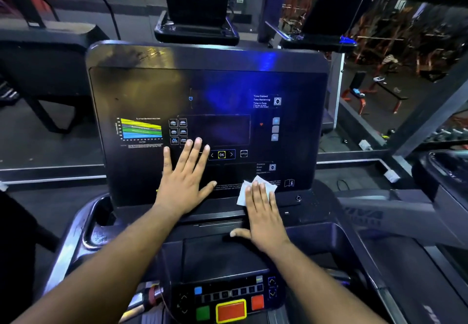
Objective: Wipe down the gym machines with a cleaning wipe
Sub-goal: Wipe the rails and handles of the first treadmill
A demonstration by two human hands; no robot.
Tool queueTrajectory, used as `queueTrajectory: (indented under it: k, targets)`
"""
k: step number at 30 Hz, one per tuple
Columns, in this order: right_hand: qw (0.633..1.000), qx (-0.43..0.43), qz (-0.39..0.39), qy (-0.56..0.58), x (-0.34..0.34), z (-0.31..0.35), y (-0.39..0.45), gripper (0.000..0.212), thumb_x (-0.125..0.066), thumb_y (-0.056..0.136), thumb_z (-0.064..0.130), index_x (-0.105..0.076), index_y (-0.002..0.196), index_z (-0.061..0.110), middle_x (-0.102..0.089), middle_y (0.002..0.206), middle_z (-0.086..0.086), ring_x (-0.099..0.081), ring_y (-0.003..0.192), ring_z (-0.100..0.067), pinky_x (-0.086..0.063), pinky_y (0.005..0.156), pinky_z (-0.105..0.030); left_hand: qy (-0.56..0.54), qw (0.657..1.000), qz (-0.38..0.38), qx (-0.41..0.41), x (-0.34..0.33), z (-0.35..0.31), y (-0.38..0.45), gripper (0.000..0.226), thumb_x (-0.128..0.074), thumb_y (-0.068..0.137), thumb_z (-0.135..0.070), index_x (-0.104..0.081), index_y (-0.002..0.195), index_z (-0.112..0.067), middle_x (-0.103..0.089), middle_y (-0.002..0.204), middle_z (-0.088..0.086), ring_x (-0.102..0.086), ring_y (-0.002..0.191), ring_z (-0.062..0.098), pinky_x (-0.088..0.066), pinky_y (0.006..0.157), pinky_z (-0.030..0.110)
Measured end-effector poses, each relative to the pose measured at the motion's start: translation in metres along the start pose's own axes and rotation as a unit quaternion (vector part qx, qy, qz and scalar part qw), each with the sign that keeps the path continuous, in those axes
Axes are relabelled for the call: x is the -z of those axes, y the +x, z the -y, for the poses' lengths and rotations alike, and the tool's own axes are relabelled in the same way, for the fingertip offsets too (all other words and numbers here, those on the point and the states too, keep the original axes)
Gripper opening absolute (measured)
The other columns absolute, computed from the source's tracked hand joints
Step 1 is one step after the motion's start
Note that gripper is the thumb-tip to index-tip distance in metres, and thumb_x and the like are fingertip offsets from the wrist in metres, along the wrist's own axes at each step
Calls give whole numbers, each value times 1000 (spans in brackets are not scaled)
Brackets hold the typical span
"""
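Both hands are flat on the treadmill console panel (207,82), the big dark glossy slab filling the middle of the frame. The left hand (183,179) is spread wide open, palm down, fingers fanned just below the program icons and left of the yellow OK button (221,154), holding nothing. The right hand (263,214) is also open and flat, fingers together, pressing the white cleaning wipe (253,188) against the panel's lower edge in the centre-right of the frame; the wipe pokes out above and to the left of the fingertips, pinned rather than pinched. The wipe sits right at the bottom border of the panel, near the little book-and-info icon (289,183). Plenty of bare panel lies above and to the upper left, up past the coloured heart-rate chart (140,128), all the way to the rounded top corners. Below the hands, at the bottom of the frame, is the lower control strip with a green button (203,312), a big red stop button (231,310) and a smaller red one.
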State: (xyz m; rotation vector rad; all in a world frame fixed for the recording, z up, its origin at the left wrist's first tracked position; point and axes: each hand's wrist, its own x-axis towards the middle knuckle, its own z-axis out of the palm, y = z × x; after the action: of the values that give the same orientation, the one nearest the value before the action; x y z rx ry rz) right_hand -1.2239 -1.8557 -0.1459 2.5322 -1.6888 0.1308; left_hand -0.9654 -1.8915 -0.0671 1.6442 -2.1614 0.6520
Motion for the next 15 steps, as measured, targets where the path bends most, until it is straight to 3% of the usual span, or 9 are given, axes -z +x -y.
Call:
queueTrajectory:
  k: [4, 10, 15]
  targets:
    - [999, 20, -23, -10, 19, -16, 21, 124, -27, 76, 93, -2, 161, 7, 13, 169, -12, 3, 157, -28, -12, 122, -54, 8, 1000, 7, 5, 2, 6, -4, 92, -44, 92, -66, -15, 163, -15, -2, 171, 9, -4, 158, 26, -2, 121, 69]
    - [987, -45, -144, 51, 120, -21, 120, 123, -28, 76, 91, 9, 160, 9, 19, 167, -8, 23, 153, -24, 10, 123, -52, 26, 999, -5, 33, 17, 32, 9, 96, -41, 91, -70, -13, 163, -14, 1, 171, 8, -2, 158, 25, -1, 121, 69]
    - [987, -52, -148, 30, 167, 8, 163, 126, -24, 74, 93, 14, 159, 8, 24, 164, -11, 16, 155, -33, 15, 120, -56, 24, 999, -8, 35, 27, 45, 16, 97, -43, 91, -69, -12, 163, -13, 2, 171, 9, 0, 158, 25, -4, 120, 69]
